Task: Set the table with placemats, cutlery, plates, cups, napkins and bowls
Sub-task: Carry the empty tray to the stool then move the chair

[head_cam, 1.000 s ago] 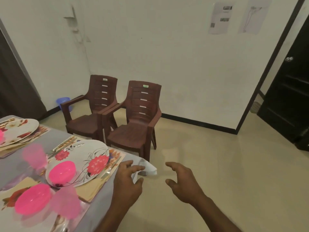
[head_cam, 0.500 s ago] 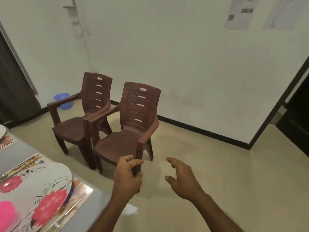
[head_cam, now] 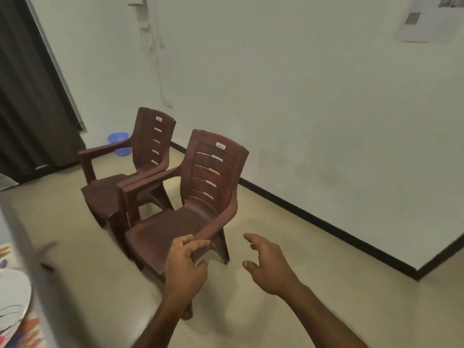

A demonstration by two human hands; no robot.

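1. At the far left edge, one table (head_cam: 37, 285) with a grey top enters the shot, badly blurred; a single white plate (head_cam: 12, 297) with a dark line pattern lies on it at the lower left corner, and one patterned placemat (head_cam: 27, 332) in orange and blue peeks out beneath the plate's near rim. No cutlery, cup, napkin or bowl can be made out.
2. A dark curtain (head_cam: 30, 96) hangs down the left wall; one small blue bucket (head_cam: 118, 141) stands on the floor near its foot, behind the chairs.
3. Two brown plastic armchairs stand side by side, armrests touching: the far chair (head_cam: 148, 151) to the left, the near chair (head_cam: 208, 192) at centre.
4. The left hand (head_cam: 185, 267), fingers loosely bent and parted, hovers in front of the near chair's right armrest; whether it touches the armrest cannot be told. It holds nothing.
5. The right hand (head_cam: 268, 264) is held over the beige floor, fingers spread and relaxed, empty, apart from the chair.
6. One paper sheet (head_cam: 426, 21) is stuck on the white wall, upper right.
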